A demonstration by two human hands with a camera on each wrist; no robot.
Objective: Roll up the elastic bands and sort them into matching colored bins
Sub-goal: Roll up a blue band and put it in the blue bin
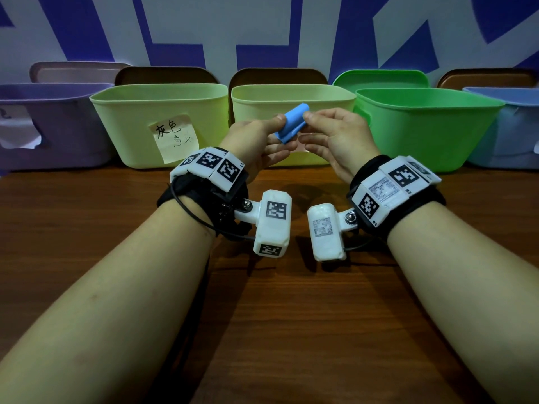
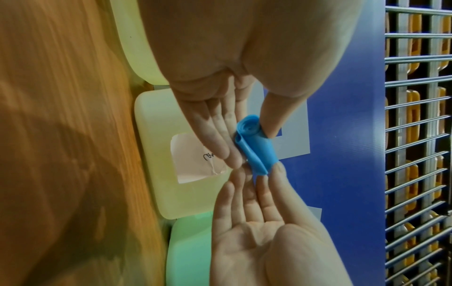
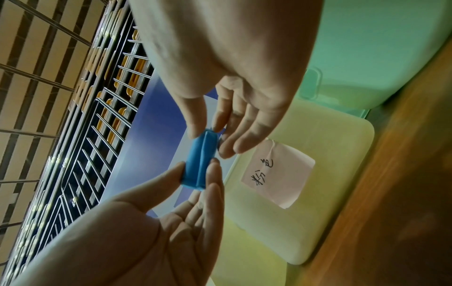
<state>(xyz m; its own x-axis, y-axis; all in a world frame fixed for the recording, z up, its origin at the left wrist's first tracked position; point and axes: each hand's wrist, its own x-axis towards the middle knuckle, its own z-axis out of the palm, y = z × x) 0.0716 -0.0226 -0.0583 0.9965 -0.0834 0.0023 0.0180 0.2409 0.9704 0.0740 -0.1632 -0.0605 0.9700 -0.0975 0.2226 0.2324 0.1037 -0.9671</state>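
Observation:
A blue elastic band [image 1: 292, 123], rolled into a short tube, is held in the air in front of the bins. My left hand [image 1: 277, 130] pinches its lower left end between thumb and fingers. My right hand [image 1: 306, 126] pinches the upper right end the same way. The left wrist view shows the spiral end of the blue band [image 2: 254, 147] by my left thumb, with one loose flap along its side. In the right wrist view the blue band [image 3: 199, 162] spans between both hands. The light blue bin [image 1: 513, 126] stands at the far right.
A row of bins lines the back of the wooden table [image 1: 291, 316]: purple bin [image 1: 52, 132], yellow-green bin [image 1: 131, 126] with a handwritten note [image 1: 175, 138], pale yellow bin [image 1: 291, 94], green bin [image 1: 423, 129]. A blue and white wall stands behind them.

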